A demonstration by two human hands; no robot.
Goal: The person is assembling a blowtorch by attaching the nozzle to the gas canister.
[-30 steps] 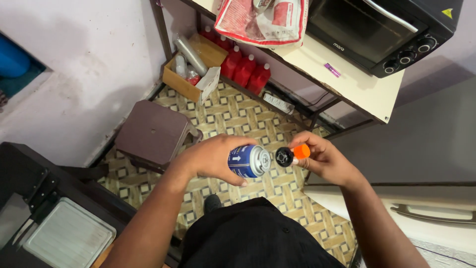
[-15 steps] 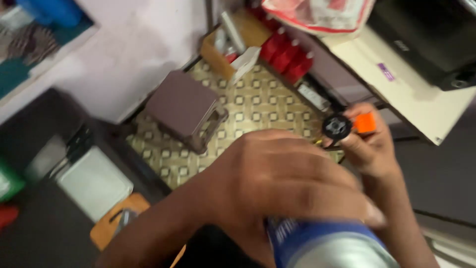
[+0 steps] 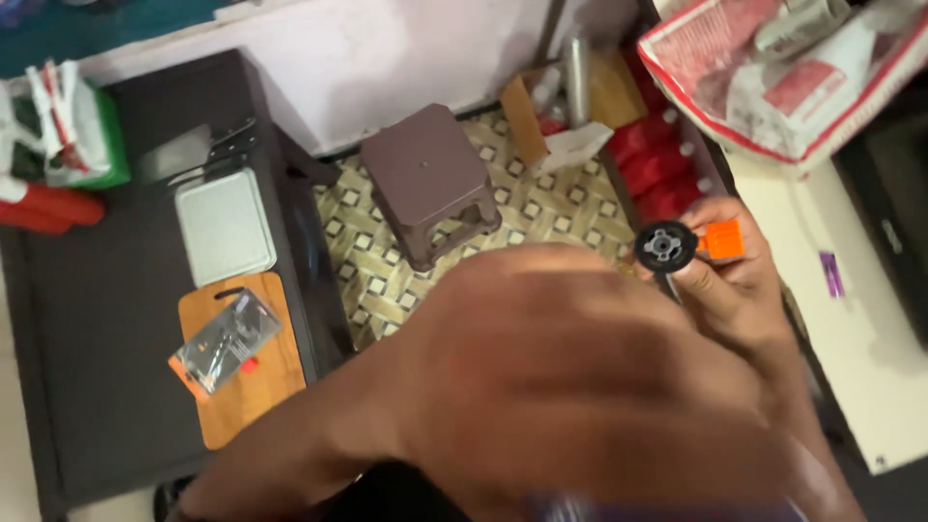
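A: Packages? 
B: Red-and-white printed bag (image 3: 788, 72) top right on the pale worktop (image 3: 870, 367); clear blister pack (image 3: 220, 340) on the wooden board (image 3: 246, 382), left.

A: Hands? 
B: Right hand (image 3: 739, 290) pinching a black round cap (image 3: 665, 246) with an orange part (image 3: 723, 240) — over the red bottles (image 3: 657, 169). Left hand (image 3: 580, 387) close, blurred — grip can't tell.

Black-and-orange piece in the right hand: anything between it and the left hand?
Nothing visible. The right hand pinches the black round piece with the orange part at its fingertips, and the left hand, blurred and close to the camera, sits right beside it. The left hand's underside is hidden, so its grip cannot be judged.
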